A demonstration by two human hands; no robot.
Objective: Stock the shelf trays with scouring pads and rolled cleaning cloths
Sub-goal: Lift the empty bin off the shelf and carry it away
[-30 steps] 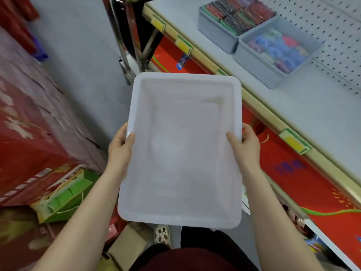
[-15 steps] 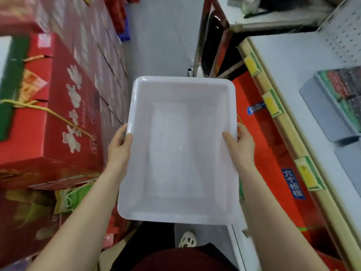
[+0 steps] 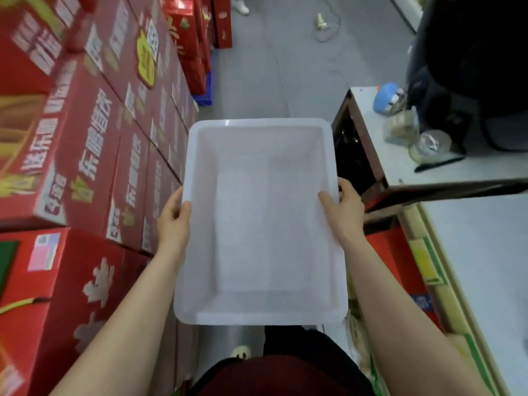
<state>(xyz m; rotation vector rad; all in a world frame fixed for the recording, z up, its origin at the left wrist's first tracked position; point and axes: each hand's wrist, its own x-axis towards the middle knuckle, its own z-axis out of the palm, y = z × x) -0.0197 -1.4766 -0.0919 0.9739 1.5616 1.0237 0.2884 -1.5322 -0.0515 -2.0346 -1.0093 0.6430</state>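
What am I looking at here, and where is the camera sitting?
No machine is involved: a person wears a wide-angle camera on the head, looking forward and down, so you see their own arms. The left hand and right hand grip the long sides of an empty white rectangular plastic tray, thumbs hooked over its rim, fingers hidden beneath. It is carried in the air above the grey aisle floor. Stacked red printed cartons stand on the left; a pale grey shelf runs along the right.
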